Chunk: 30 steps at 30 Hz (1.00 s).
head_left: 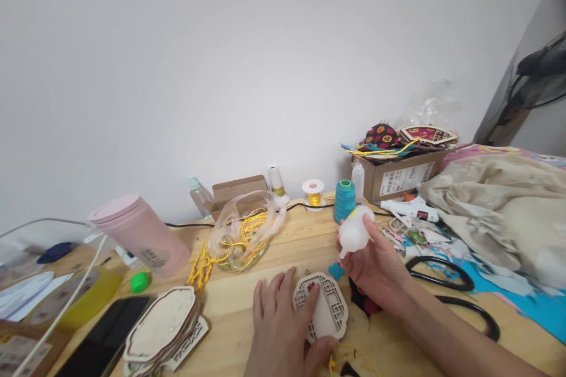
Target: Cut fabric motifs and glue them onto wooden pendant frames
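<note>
A carved wooden lattice plaque [325, 312] with a scalloped outline lies on the table, with a small dark red spot near its top. My left hand [280, 327] rests with spread fingers on its left side; the index finger touches the face and the thumb lies along the lower edge. Above and right of the plaque, my right hand [375, 271] grips a translucent white squeeze bottle [356, 228], its nozzle tilted down to the left. Beneath that hand are a small blue flower-shaped piece [336, 271] and a dark patterned fabric piece [365, 300], partly hidden.
Stacked wooden plaques [161, 324], a phone [104, 339] and a pink tumbler [141, 235] stand left. Behind are a bag of yellow cord [247, 232] and a teal thread cone [344, 201]. Black-handled scissors [442, 274], a glue gun [411, 210] and a filled carton [398, 177] are right.
</note>
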### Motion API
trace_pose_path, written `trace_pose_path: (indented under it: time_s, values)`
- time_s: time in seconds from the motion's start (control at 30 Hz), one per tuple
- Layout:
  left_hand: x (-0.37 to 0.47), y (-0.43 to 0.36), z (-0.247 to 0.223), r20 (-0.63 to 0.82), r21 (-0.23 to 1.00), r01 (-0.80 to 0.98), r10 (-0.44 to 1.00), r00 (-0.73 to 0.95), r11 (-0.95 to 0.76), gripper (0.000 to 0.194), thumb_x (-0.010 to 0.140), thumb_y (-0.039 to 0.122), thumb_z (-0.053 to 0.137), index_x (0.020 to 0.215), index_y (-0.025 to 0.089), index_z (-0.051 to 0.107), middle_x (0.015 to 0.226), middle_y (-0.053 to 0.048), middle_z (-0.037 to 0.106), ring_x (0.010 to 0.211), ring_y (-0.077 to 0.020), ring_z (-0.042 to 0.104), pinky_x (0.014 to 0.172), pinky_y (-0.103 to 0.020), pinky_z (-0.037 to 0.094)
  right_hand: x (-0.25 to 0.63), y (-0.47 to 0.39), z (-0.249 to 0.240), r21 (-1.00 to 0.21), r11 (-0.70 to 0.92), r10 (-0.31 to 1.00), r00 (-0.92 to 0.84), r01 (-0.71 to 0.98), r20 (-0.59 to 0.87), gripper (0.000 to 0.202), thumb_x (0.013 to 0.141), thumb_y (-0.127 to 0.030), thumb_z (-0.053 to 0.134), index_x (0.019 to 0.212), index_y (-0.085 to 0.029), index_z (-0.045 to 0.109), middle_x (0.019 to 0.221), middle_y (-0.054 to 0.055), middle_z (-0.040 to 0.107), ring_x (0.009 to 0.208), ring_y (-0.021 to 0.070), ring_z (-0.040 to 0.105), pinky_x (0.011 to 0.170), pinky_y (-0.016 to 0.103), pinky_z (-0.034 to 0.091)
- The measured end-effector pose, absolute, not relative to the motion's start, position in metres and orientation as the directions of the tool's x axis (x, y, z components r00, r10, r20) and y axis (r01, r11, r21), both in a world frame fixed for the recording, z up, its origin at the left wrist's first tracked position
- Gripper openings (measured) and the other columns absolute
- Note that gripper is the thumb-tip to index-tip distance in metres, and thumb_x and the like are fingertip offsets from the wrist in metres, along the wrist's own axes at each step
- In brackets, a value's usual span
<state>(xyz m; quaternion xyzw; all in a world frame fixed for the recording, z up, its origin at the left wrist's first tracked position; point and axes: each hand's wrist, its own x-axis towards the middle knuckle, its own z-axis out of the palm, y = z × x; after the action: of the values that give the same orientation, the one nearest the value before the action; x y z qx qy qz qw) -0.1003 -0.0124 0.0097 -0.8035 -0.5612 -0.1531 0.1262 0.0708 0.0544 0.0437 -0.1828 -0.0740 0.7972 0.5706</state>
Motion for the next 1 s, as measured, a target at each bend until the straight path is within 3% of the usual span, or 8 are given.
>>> trace_pose_path:
  time_s: [0.23,0.37,0.53,0.7,0.87,1.0]
  values:
    - [-0.113,-0.012,0.010,0.337,-0.081,0.906,0.844,0.417,-0.415,0.053,0.067,0.049,0.051,0.118,0.034,0.045,0.119,-0.016,0.048,0.105,-0.0343,0.042,0.081,-0.058,0.031,0.070,0.054,0.042,-0.336,-0.317,0.945,-0.267,-0.887,-0.189,0.019,0.074,-0.028,0.060,0.087,-0.015,0.058,0.066,0.001,0.068,0.054,0.0116,0.062,0.046,0.018,0.052]
    - [-0.112,-0.013,0.010,0.363,-0.060,0.942,0.873,0.327,-0.329,0.052,0.064,0.045,0.058,0.113,0.031,0.051,0.120,-0.016,0.047,0.108,-0.0351,0.039,0.086,-0.058,0.027,0.069,0.054,0.041,-0.332,-0.306,0.950,-0.261,-0.892,-0.174,0.013,0.076,-0.024,0.058,0.085,-0.014,0.058,0.067,0.001,0.068,0.054,0.0111,0.062,0.045,0.018,0.052]
    - [-0.109,-0.014,0.010,0.333,-0.065,0.928,0.869,0.367,-0.368,0.050,0.066,0.044,0.055,0.115,0.034,0.048,0.119,-0.016,0.048,0.107,-0.0351,0.040,0.083,-0.059,0.029,0.069,0.056,0.042,-0.328,-0.302,0.950,-0.256,-0.895,-0.177,0.015,0.077,-0.028,0.056,0.082,-0.014,0.058,0.064,0.001,0.067,0.048,0.0097,0.060,0.044,0.018,0.052]
    - [-0.107,-0.013,0.004,0.398,0.046,0.938,0.868,0.297,-0.343,0.049,0.063,0.040,0.060,0.110,0.030,0.053,0.121,-0.014,0.046,0.110,-0.0336,0.036,0.088,-0.057,0.025,0.069,0.055,0.040,-0.325,-0.302,0.950,-0.255,-0.896,-0.180,0.015,0.079,-0.028,0.055,0.084,-0.014,0.058,0.066,0.001,0.067,0.049,0.0099,0.060,0.045,0.019,0.052]
    - [-0.115,-0.008,0.003,0.394,0.237,0.906,0.887,0.240,-0.350,0.047,0.070,0.037,0.051,0.115,0.027,0.049,0.120,-0.011,0.045,0.107,-0.0284,0.038,0.086,-0.049,0.033,0.069,0.056,0.043,-0.324,-0.300,0.949,-0.247,-0.897,-0.195,0.016,0.081,-0.029,0.052,0.086,-0.014,0.057,0.064,0.002,0.067,0.049,0.0105,0.060,0.043,0.018,0.051]
    - [-0.112,-0.008,0.007,0.405,0.168,0.916,0.873,0.273,-0.365,0.044,0.064,0.036,0.058,0.108,0.034,0.055,0.123,-0.010,0.041,0.109,-0.0312,0.036,0.089,-0.055,0.025,0.069,0.056,0.041,-0.313,-0.300,0.949,-0.250,-0.901,-0.192,0.017,0.081,-0.028,0.051,0.087,-0.012,0.056,0.064,0.003,0.067,0.049,0.0112,0.060,0.042,0.019,0.051]
